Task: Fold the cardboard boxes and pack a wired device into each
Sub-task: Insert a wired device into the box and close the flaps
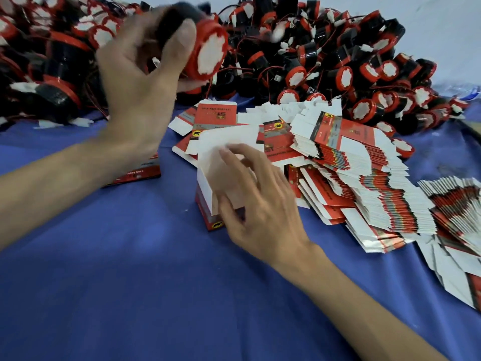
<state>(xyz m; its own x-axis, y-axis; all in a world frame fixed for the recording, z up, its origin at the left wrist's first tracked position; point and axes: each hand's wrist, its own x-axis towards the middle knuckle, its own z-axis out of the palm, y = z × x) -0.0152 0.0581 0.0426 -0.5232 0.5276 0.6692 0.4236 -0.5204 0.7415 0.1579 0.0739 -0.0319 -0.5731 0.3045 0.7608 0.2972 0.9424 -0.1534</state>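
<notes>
— What did the left hand (pixel 140 82) have?

— It was curled round a wired device (pixel 205 48), thumb across the black body, the red-rimmed white face turned to the right. It held the device up in the air, in front of the heap of devices (pixel 338 61).

— And the right hand (pixel 260 201)?

— It gripped nothing. Its fingers were spread and nearly straight on the white flap (pixel 226 142) of an upright box (pixel 208 194), with the thumb against the box's near wall. The picture was blurred there.

— Where did that box stand?

— On the blue cloth (pixel 130 256), top flaps up, below and to the right of the raised device and well apart from it.

— Around it?

— Just beside it to the right, the flat boxes (pixel 364 178) lay fanned in a slumped stack, and further right lay another fan (pixel 455 204). A second box (pixel 140 173) showed behind the left forearm.
</notes>
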